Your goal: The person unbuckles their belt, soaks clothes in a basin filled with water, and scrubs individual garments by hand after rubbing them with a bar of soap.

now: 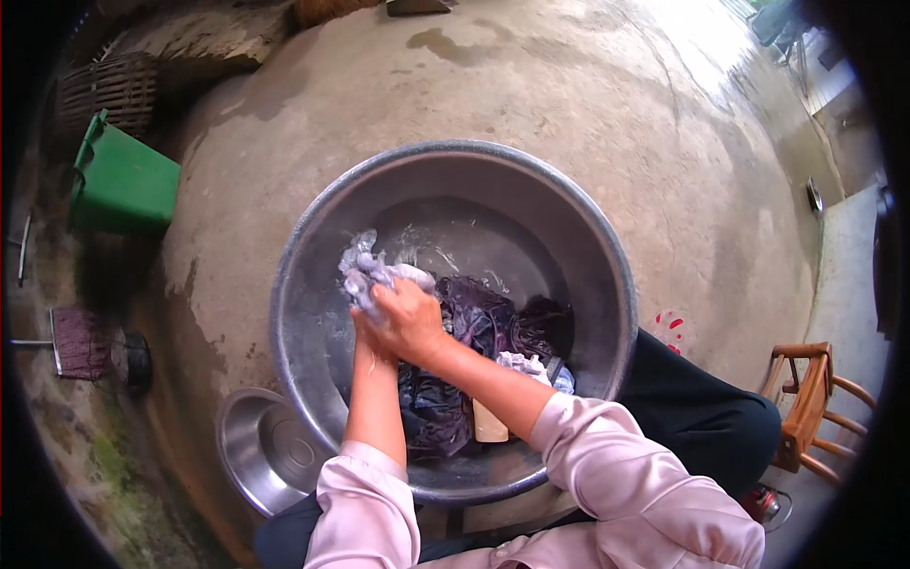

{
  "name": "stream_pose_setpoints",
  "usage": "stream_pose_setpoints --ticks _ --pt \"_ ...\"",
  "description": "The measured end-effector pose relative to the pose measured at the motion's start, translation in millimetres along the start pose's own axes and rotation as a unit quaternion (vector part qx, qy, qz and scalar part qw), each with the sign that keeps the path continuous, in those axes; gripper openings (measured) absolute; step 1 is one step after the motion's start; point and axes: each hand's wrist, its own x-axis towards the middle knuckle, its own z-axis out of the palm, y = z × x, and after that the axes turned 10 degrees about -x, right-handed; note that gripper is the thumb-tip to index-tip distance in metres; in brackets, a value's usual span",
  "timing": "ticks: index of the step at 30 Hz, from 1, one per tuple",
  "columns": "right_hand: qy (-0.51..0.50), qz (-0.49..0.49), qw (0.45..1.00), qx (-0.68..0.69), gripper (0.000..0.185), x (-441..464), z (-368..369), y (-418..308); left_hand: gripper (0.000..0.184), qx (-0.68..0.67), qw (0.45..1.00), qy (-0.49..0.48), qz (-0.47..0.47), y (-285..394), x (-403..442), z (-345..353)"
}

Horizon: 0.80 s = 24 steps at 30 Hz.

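Observation:
A large metal basin (445, 147) stands on the floor before me with water and wet laundry in it. Over its left side, my right hand (414, 318) is closed around a bunched, wet, pale lilac cloth (360, 261). My left hand (370, 329) is pressed against it, also closed on the cloth and partly hidden behind the right. Dark purple clothes (474, 308) lie in the water below. A white, ruffled cloth (526, 365) sits near the right forearm. Beneath that forearm a tan, wood-like piece (490, 424) shows in part.
A smaller metal bowl (275, 446) touches the basin's lower left. Farther left are a green bin (128, 180), a wicker basket (109, 90) and a maroon mop-like head (81, 343). To the right, a wooden chair (801, 403) stands beyond my knee.

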Motion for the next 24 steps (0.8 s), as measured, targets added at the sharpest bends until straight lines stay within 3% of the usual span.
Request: stream_pose_setpoints --ticks 4,6,7,10,11,13,15,18,19,20,21,22,24 --pt "-0.049 0.072 0.994 -0.072 0.039 33 16 38 0.042 0.046 0.991 0.106 0.062 -21 8 14" --pt "-0.056 0.141 0.98 -0.126 0.044 44 30 78 0.042 0.051 0.973 0.214 0.069 -31 24 18" --pt "-0.115 0.165 0.966 -0.161 0.047 47 25 88 0.042 0.123 0.946 0.295 0.052 -25 5 62" --pt "-0.187 0.187 0.952 -0.154 0.056 44 9 122 0.035 0.139 0.959 0.222 0.111 -15 21 15" --pt "-0.209 0.206 0.945 -0.141 0.061 42 -1 141 0.038 0.174 0.955 0.164 0.174 -9 22 2" --pt "-0.221 0.265 0.932 -0.109 0.072 36 -1 198 0.049 0.38 0.864 0.243 0.225 4 28 -37" --pt "-0.202 0.362 0.906 -0.088 0.085 27 -3 226 0.054 0.593 0.701 0.321 0.232 12 20 -50" --pt "-0.115 0.357 0.905 -0.198 0.088 16 27 197 0.062 0.656 0.681 0.32 0.066 1 13 -34" --pt "-0.178 0.379 0.901 -0.113 0.088 13 41 184 0.073 0.524 0.779 0.343 -0.023 -5 -3 15" --pt "-0.196 0.344 0.911 -0.117 0.082 7 50 164 0.09 0.461 0.828 0.313 -0.06 -7 3 4" --pt "-0.113 0.27 0.95 -0.105 0.064 -6 77 165 0.098 0.382 0.867 0.306 -0.095 -7 1 13" --pt "-0.163 0.298 0.94 -0.037 0.04 -1 82 154 0.106 0.299 0.898 0.297 -0.13 -7 -1 22" --pt "-0.114 0.246 0.959 0.077 0.021 -2 83 124 0.113 0.141 0.95 0.204 -0.192 6 1 11"
